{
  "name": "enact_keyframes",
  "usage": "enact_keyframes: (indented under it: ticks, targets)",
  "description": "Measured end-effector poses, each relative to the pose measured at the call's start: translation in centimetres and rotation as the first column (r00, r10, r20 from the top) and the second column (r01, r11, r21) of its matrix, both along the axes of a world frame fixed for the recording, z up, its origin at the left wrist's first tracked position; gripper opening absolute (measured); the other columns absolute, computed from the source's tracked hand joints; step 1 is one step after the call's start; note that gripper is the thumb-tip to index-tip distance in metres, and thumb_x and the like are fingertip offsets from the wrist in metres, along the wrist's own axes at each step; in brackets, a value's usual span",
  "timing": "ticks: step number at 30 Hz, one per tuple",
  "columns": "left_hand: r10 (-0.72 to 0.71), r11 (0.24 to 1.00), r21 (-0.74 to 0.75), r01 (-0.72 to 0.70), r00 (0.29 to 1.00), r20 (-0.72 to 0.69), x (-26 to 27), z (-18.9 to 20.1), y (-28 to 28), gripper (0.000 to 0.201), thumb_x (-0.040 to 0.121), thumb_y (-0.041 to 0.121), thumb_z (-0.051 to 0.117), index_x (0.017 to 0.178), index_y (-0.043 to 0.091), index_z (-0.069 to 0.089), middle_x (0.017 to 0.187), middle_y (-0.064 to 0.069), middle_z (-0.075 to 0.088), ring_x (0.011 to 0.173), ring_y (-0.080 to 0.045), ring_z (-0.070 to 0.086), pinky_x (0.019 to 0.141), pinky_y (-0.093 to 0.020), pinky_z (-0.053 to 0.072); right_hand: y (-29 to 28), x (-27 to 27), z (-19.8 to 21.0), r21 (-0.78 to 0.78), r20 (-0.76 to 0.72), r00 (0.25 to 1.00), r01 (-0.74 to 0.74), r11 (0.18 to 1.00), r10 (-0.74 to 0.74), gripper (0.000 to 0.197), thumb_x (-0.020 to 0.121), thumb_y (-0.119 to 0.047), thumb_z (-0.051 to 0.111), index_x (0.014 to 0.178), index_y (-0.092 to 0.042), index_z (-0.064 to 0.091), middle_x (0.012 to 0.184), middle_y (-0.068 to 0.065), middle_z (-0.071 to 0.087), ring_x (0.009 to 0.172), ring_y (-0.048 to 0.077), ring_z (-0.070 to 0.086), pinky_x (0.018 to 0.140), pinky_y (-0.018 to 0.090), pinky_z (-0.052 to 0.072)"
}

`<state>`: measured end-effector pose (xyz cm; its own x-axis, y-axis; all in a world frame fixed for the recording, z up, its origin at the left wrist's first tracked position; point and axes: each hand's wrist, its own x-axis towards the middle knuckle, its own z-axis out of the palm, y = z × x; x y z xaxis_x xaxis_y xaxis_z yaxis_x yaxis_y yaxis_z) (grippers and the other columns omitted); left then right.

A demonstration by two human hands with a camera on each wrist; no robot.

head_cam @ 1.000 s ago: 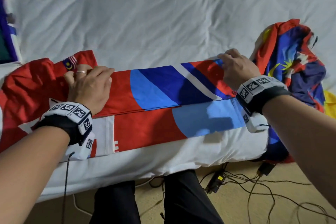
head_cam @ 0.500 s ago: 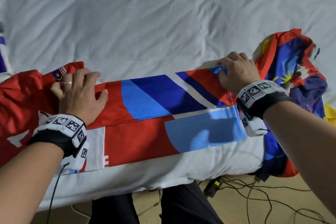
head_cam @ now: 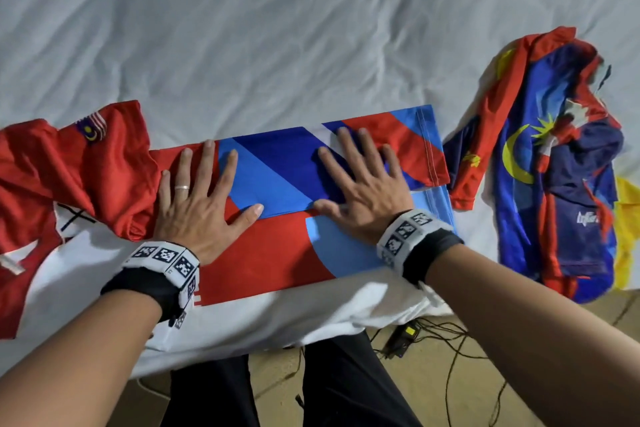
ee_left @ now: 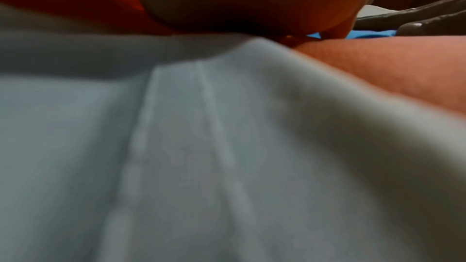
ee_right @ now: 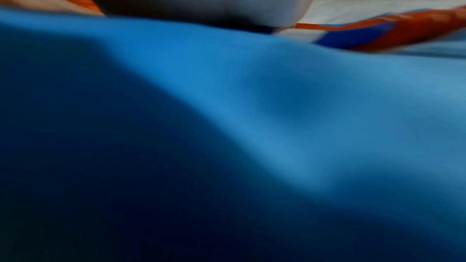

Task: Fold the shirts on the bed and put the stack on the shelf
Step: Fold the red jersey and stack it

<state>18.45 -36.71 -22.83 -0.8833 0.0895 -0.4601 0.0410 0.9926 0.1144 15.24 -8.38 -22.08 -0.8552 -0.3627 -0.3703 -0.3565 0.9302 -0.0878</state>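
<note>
- The shirt (head_cam: 277,246), red, white and blue, is lying partly folded along the near edge of the bed (head_cam: 311,28), its far long side turned over toward us so a band of dark blue, light blue and red sits on top.
- We are pressing our left hand (head_cam: 201,204) flat on that folded band toward the shirt's red collar end, fingers straight and spread apart, gripping nothing; a ring is showing on one finger.
- We are laying our right hand (head_cam: 363,191) flat on the same band toward the shirt's hem end, fingers also straight and fanned out, holding nothing; the two thumbs are pointing at each other, near but apart.
- The shirt's red sleeve (head_cam: 86,156) is lying rumpled beyond our left hand, with a small flag patch on it.
- In the left wrist view we are seeing only blurred pale and red cloth close to the lens; in the right wrist view, blurred blue cloth (ee_right: 227,107).
- A second shirt (head_cam: 554,166), crumpled, in red, dark blue and yellow with a crescent and star, is lying on the bed just past the hem end of our shirt, near it, whether touching we cannot tell.
- Below the shirt's near edge, our dark trousers (head_cam: 346,388) and some black cables (head_cam: 450,340) on the floor are showing.
</note>
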Motion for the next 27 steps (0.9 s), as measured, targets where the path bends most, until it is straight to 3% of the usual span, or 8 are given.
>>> enact_keyframes:
  ticks: [3, 7, 11, 14, 18, 21, 24, 27]
  targets:
    - [0.019, 1.0, 0.025, -0.019, 1.0, -0.001, 0.0, -0.3, 0.0, 0.095, 0.081, 0.087, 0.019, 0.159, 0.037, -0.004, 0.167, 0.005, -0.015, 0.154, -0.032, -0.004, 0.121, -0.058, 0.006, 5.0, -0.9, 0.4, 0.118, 0.021, 0.991, 0.13, 0.985, -0.133, 0.087, 0.087, -0.081, 0.014, 0.158, -0.03, 0.01, 0.166, 0.005, 0.001, 0.152, 0.029, 0.002, 0.119, 0.053, 0.012]
    - [0.015, 1.0, 0.011, -0.015, 1.0, 0.004, 0.0, -0.3, 0.1, 0.101, 0.077, 0.092, 0.017, 0.158, 0.037, -0.006, 0.167, 0.006, -0.017, 0.154, -0.031, -0.007, 0.121, -0.058, 0.006, 6.4, -1.5, 1.2, 0.089, -0.037, 0.98, 0.198, 0.976, -0.196, 0.083, 0.09, -0.072, 0.023, 0.156, -0.022, 0.021, 0.166, 0.01, 0.006, 0.152, 0.03, 0.006, 0.116, 0.056, 0.016]
    - [0.012, 1.0, 0.018, -0.012, 1.0, 0.012, 0.0, -0.2, 0.1, 0.107, 0.072, 0.096, 0.019, 0.158, 0.038, -0.008, 0.167, 0.006, -0.018, 0.154, -0.031, -0.006, 0.121, -0.059, 0.008, -0.3, 0.1, 1.0, -0.111, -0.09, 0.996, 0.019, 0.994, -0.029, 0.077, 0.089, -0.068, 0.036, 0.153, -0.025, 0.033, 0.164, 0.011, 0.016, 0.149, 0.037, 0.017, 0.11, 0.056, 0.024]
    - [0.022, 1.0, 0.02, -0.022, 0.999, 0.034, -0.1, -0.1, 0.2, 0.109, 0.07, 0.098, 0.017, 0.156, 0.04, -0.014, 0.165, 0.008, -0.024, 0.154, -0.029, -0.011, 0.122, -0.057, 0.004, -2.7, 1.6, -0.3, -0.087, -0.028, 0.994, -0.105, 0.991, 0.103, 0.078, 0.089, -0.075, 0.035, 0.153, -0.03, 0.033, 0.164, 0.01, 0.018, 0.149, 0.038, 0.016, 0.111, 0.057, 0.024]
    - [0.023, 1.0, 0.01, -0.023, 0.997, 0.078, -0.3, -0.1, 0.3, 0.109, 0.067, 0.1, 0.012, 0.153, 0.042, -0.022, 0.16, 0.01, -0.036, 0.152, -0.026, -0.021, 0.122, -0.054, -0.003, 3.3, 0.6, -0.2, 0.066, -0.002, 0.992, 0.127, 0.99, -0.127, 0.082, 0.09, -0.079, 0.022, 0.157, -0.032, 0.019, 0.165, 0.007, 0.01, 0.152, 0.031, 0.009, 0.118, 0.052, 0.017]
    - [0.021, 0.999, 0.022, -0.023, 0.995, 0.102, -0.4, 0.0, 0.4, 0.11, 0.068, 0.099, 0.016, 0.153, 0.042, -0.022, 0.161, 0.009, -0.033, 0.152, -0.026, -0.022, 0.122, -0.053, -0.004, 6.8, -0.1, 1.3, 0.183, 0.029, 0.978, 0.197, 0.963, -0.205, 0.087, 0.09, -0.075, 0.011, 0.158, -0.021, 0.014, 0.165, 0.012, 0.004, 0.152, 0.029, 0.003, 0.121, 0.051, 0.014]
    - [0.05, 0.989, 0.14, -0.052, 0.999, 0.019, -0.5, 1.7, 0.6, 0.1, 0.08, 0.082, 0.04, 0.16, 0.029, 0.01, 0.168, -0.005, 0.004, 0.153, -0.034, 0.006, 0.121, -0.054, 0.013, 4.0, -1.0, 3.0, 0.141, 0.011, 0.975, 0.218, 0.966, -0.222, 0.081, 0.091, -0.067, 0.02, 0.152, -0.016, 0.028, 0.163, 0.015, 0.014, 0.151, 0.031, 0.011, 0.116, 0.052, 0.018]
    - [0.089, 0.935, 0.355, 0.024, 0.95, -0.299, 0.7, 4.4, -1.2, 0.065, 0.083, 0.049, 0.057, 0.135, 0.01, 0.057, 0.136, -0.014, 0.057, 0.122, -0.039, 0.053, 0.104, -0.052, 0.043, -3.5, -2.0, 3.9, -0.045, -0.026, 0.997, 0.073, 0.996, -0.074, 0.063, 0.088, -0.053, 0.04, 0.136, -0.015, 0.053, 0.146, 0.013, 0.047, 0.131, 0.035, 0.046, 0.098, 0.051, 0.037]
